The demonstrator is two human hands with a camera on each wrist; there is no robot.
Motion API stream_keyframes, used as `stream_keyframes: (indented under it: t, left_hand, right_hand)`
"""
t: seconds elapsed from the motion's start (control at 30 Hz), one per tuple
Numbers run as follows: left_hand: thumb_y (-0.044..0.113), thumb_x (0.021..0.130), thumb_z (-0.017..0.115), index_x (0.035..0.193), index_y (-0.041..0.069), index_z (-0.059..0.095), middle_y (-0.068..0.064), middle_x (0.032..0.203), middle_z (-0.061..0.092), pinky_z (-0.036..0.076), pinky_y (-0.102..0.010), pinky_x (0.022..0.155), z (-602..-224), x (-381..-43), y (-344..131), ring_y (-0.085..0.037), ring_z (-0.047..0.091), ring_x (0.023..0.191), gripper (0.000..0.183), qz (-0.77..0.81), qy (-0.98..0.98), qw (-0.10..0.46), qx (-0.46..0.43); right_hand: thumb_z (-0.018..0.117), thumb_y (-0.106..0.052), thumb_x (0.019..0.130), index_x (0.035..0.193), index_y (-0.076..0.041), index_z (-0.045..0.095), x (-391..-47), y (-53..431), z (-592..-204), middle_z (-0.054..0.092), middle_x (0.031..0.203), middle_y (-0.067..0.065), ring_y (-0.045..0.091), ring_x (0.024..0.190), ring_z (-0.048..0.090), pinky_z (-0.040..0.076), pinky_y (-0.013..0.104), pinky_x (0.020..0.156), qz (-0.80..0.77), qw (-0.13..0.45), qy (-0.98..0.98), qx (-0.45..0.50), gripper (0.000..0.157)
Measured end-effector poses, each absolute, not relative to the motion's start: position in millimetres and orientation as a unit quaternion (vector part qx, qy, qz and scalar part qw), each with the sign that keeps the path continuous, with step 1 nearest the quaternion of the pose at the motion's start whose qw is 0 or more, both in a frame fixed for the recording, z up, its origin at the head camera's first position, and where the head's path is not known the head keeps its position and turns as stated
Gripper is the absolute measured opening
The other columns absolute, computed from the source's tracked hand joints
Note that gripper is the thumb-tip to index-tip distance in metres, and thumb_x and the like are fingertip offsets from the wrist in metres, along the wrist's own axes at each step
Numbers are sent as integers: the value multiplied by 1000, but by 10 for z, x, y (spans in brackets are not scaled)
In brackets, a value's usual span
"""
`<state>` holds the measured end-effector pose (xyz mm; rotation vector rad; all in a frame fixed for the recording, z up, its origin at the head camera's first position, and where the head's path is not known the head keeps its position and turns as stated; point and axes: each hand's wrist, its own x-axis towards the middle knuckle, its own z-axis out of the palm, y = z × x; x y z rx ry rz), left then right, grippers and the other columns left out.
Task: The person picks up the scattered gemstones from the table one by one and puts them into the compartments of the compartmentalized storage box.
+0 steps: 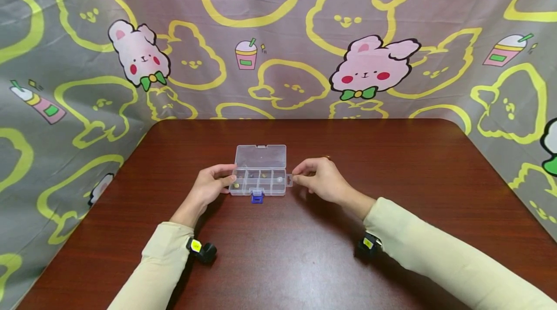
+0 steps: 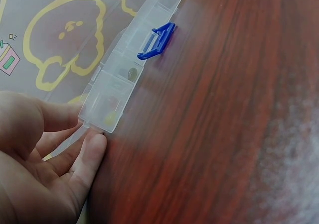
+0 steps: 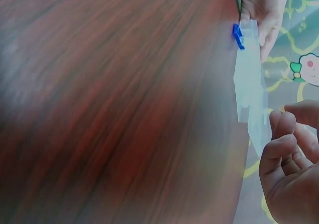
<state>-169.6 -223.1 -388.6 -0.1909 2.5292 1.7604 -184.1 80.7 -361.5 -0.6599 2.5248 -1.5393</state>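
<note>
A clear plastic compartment box [image 1: 257, 182] lies on the table with its lid [image 1: 261, 156] raised behind it and a blue latch [image 1: 257, 198] hanging at the front. Small bead-like pieces sit in some compartments, among them a yellow one [image 2: 110, 118] at the left end. My left hand [image 1: 207, 186] grips that left end between thumb and fingers. The right hand [image 1: 323, 180] has its fingers bent, thumb and index tips together right beside the hanging tab [image 1: 289, 180]. Whether those fingertips pinch something I cannot tell.
The box stands on a dark reddish-brown wooden table [image 1: 278, 252]. A patterned cloth [image 1: 287, 34] with bunny drawings hangs behind and along both sides. A small black wrist camera [image 1: 202, 251] is strapped at each sleeve. A small orange-brown spot shows behind the right knuckles.
</note>
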Motion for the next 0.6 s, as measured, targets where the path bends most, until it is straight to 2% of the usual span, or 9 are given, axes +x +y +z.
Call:
stream_keyframes:
  t: [0.2, 0.43, 0.6]
  left_hand:
    - [4, 95, 66, 132, 0, 64, -23, 129, 63, 57, -26, 68, -3879, -1697, -2229, -18, 65, 91, 37, 570, 819, 27, -64]
    - [5, 95, 67, 132, -1, 64, -23, 129, 63, 57, -27, 68, -3893, -1702, -2228, -20, 65, 92, 37, 570, 818, 27, -65]
    - [5, 95, 67, 132, 0, 64, -22, 129, 63, 57, -28, 69, -3892, -1701, -2235, -21, 65, 94, 37, 567, 820, 27, -64]
  right_hand:
    - [75, -5, 88, 94, -2, 75, -1837, 696, -3617, 72, 79, 13, 17, 50, 56, 51, 30, 49, -507, 68, 831, -218, 7]
    - [76, -7, 88, 94, -3, 76, -1843, 592, -3607, 72, 76, 2, 21, 50, 58, 51, 30, 51, -504, 69, 832, -221, 8]
    - [76, -7, 88, 94, -4, 77, -1861, 534, -3608, 73, 78, 7, 21, 49, 58, 51, 31, 51, -500, 64, 834, -226, 7]
